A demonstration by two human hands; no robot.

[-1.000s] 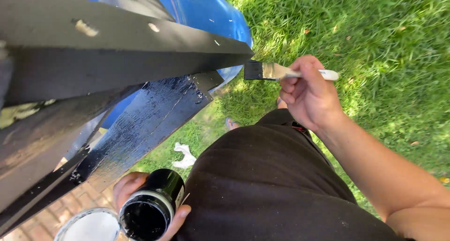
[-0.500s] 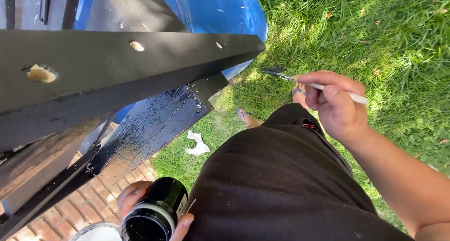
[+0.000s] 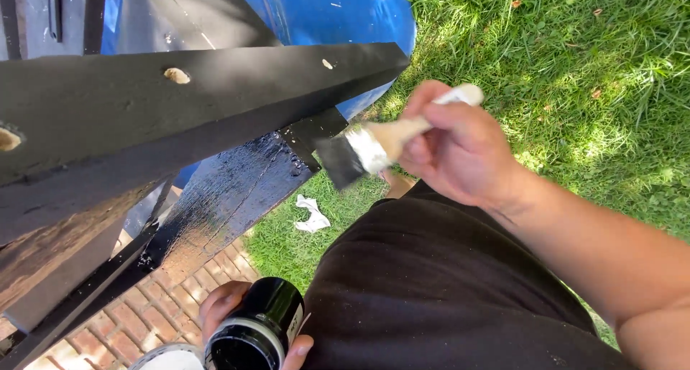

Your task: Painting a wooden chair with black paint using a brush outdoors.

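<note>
Left hand (image 3: 237, 320), low at the bottom edge, is wrapped round an open black paint can (image 3: 259, 327), mouth tipped toward the camera, just above the brick paving (image 3: 172, 305). Right hand (image 3: 460, 151) is closed on the pale handle of a flat paintbrush (image 3: 366, 151); the two hands are well apart. Dark bristles hang in the air just beside the end of the lower plank (image 3: 230, 197), not touching it.

Upper beam (image 3: 187, 111) reads matte black with a few bare bore holes. Lower plank is glossy wet near its end; bare brown wood shows further left. A white crumpled rag (image 3: 311, 215) lies on the grass (image 3: 560, 68). Blue tarp-like sheet (image 3: 323, 14) behind.

Judgement for the stroke: lay bristles flat along the grain, work from the wet edge toward bare wood, keep load light to avoid drips on the bricks, hold the can level.
</note>
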